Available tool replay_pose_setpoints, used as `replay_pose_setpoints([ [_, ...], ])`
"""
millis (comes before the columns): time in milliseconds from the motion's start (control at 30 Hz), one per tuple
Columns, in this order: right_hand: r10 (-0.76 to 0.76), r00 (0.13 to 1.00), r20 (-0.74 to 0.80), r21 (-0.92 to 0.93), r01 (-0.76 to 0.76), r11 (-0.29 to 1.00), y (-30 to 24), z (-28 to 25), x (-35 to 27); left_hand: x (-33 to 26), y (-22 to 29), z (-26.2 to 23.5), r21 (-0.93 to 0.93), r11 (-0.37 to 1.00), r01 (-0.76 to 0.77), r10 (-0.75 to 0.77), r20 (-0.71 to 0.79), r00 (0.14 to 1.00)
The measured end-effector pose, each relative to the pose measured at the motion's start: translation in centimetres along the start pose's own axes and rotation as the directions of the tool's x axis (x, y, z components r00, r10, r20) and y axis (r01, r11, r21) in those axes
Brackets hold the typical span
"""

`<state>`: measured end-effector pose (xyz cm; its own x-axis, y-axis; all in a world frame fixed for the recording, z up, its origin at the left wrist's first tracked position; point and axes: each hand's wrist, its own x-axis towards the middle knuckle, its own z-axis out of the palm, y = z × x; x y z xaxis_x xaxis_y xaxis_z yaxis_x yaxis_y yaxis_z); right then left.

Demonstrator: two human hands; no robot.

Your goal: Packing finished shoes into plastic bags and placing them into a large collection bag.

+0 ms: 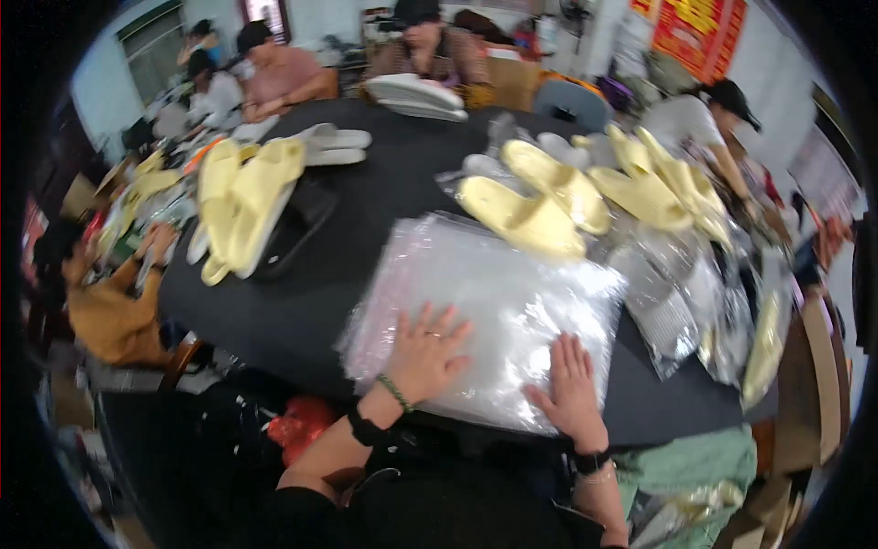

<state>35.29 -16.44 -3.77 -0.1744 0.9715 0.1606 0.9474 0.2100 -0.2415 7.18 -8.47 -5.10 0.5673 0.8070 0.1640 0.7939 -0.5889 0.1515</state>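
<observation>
A stack of clear plastic bags [498,320] lies flat at the near edge of the dark table [247,311]. My left hand [425,352] rests on the stack's left part, fingers spread. On its right part lies my right hand [572,389], flat with the fingers stretched forward. Neither hand grips anything. Just beyond the bags sits a pair of yellow slippers [526,215] on clear wrapping. More yellow slippers [242,201] are piled at the left, beside grey slippers [334,145].
Bagged slippers [672,316] crowd the table's right side, with another yellow pair [654,178] behind them. White slippers [416,96] stand at the far edge before a seated person. Other people sit left and right. A green sack [690,471] is below the near right edge.
</observation>
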Motion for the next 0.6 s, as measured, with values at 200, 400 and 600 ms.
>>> replay_pose_setpoints([
  [200, -0.016, 0.999, -0.044, 0.031, 0.018, 0.999, 0.8, -0.1, -0.8, 0.3, 0.3, 0.6, 0.006, 0.999, -0.042, 0.042, -0.103, 0.994],
  [400, -0.002, 0.996, -0.090, 0.265, 0.026, 0.964, 2.2, -1.3, -1.7, -0.3, 0.0, 0.3, -0.010, 1.000, -0.003, 0.002, -0.052, 0.999],
  [600, 0.238, 0.863, -0.446, 0.270, -0.124, 0.955, 7.6, -4.6, -6.0, 1.0, 0.4, 0.5, -0.015, 0.997, -0.072, 0.072, -0.023, 0.997],
])
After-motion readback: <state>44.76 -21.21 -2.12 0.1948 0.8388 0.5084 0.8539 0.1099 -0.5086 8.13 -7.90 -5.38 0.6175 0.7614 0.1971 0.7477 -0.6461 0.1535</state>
